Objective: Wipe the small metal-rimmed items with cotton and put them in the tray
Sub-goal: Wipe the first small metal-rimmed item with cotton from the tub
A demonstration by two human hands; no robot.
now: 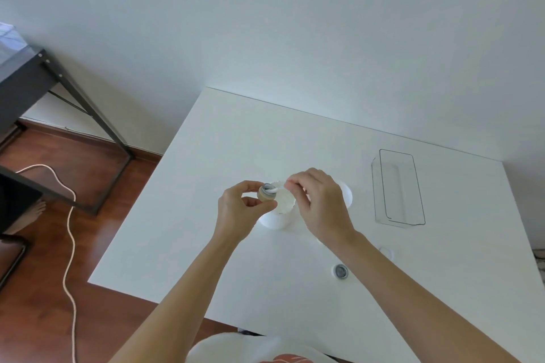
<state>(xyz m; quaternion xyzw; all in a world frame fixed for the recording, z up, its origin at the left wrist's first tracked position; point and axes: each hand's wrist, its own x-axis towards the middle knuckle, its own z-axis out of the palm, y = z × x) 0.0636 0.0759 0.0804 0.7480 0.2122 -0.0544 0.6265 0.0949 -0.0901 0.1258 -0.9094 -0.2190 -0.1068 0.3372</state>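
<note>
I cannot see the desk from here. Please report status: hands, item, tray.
Left hand grips small metal-rimmed item. Right hand pinches cotton against its rim. Clear tray holds nothing visible. Second rimmed item waits on table; nothing blocking.

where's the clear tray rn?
In the head view, the clear tray sits on the white table toward its far right side, to the right of the right hand and apart from it.

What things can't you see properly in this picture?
Head view only:
- White round container: mostly hidden behind both hands.
- Small tan metal-rimmed item: left hand covers its base.
- White cotton: right hand hides most of it.
- Clear plastic tray: too see-through to tell what it holds.
</note>
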